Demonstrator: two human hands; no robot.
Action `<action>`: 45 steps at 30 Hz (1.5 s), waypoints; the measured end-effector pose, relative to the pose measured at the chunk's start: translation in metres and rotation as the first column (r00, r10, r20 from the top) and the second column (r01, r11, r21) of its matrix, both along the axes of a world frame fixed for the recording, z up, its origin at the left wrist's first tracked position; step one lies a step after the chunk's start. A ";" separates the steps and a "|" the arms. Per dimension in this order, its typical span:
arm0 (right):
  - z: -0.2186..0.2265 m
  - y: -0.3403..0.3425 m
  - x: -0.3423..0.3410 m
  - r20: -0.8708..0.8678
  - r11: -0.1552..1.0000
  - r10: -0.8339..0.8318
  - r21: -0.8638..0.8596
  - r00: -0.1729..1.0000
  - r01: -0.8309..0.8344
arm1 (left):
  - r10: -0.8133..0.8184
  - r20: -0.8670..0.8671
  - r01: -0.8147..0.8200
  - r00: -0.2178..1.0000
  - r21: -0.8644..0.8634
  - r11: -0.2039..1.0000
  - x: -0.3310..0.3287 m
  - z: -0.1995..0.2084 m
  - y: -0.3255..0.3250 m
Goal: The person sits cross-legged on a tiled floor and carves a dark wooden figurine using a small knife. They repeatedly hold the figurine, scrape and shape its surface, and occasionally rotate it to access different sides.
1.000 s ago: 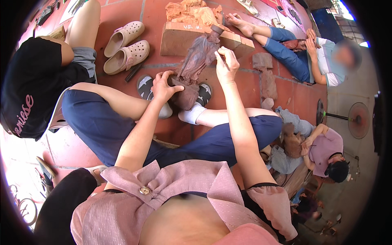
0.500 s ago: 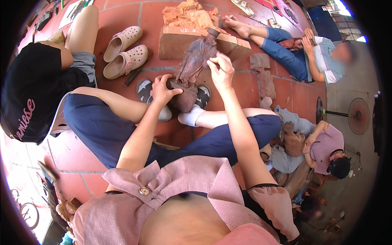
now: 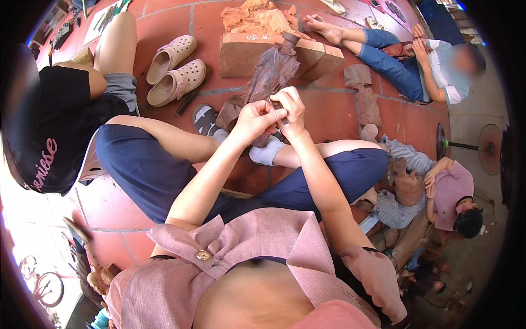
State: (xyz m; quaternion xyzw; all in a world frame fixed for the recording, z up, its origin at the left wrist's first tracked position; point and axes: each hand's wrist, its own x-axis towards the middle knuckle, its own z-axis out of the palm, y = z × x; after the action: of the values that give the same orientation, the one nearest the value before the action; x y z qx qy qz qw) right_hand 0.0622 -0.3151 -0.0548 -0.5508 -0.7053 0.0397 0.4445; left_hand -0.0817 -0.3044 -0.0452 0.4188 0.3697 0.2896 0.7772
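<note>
A dark brown carved wooden figure [image 3: 272, 68] leans between my feet, its head end against a wooden block. Its lower part is mostly hidden behind my hands. My left hand [image 3: 256, 119] and my right hand [image 3: 290, 111] meet in front of the figure, fingers closed and pressed together. Between the fingertips shows a small dark piece [image 3: 278, 105], too little visible to name its kind. Whether the left hand also touches the figure cannot be told.
Behind the figure stands a wooden block [image 3: 235, 57] with an orange-brown carving [image 3: 257, 19] on it. Beige clogs [image 3: 178, 82] lie left on the red tiles [image 3: 323, 118]. Another brown carving [image 3: 368, 104] lies right. People sit close by on both sides, beside a standing fan [image 3: 489, 148].
My left hand has let go of the figure's base and moved right to meet my right hand. The right hand has come down slightly. The whole view has shifted a little.
</note>
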 end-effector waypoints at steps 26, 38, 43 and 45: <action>-0.014 0.045 -0.016 -0.055 0.972 -0.194 -0.144 0.979 0.185 | 0.308 0.132 -0.316 0.942 0.042 0.948 -0.001 -0.029 0.051; -0.030 0.037 -0.005 -0.122 0.971 -0.231 -0.087 0.965 0.221 | 0.266 -0.065 -0.244 0.962 0.237 0.940 0.015 -0.036 0.048; -0.033 0.023 -0.011 -0.198 0.971 -0.182 -0.193 0.963 0.144 | 0.301 -0.119 -0.268 0.946 0.234 0.935 0.009 -0.022 0.029; -0.023 0.032 -0.011 -0.211 0.987 -0.159 -0.061 0.965 0.149 | 0.341 -0.119 -0.282 0.932 0.349 0.894 0.012 -0.009 0.034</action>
State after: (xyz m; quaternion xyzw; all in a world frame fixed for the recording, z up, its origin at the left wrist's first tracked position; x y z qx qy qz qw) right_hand 0.0510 -0.2830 -0.0781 -0.6062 -0.6071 0.0803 0.5074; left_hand -0.0696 -0.2707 -0.0545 0.5006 0.4469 0.4294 0.6044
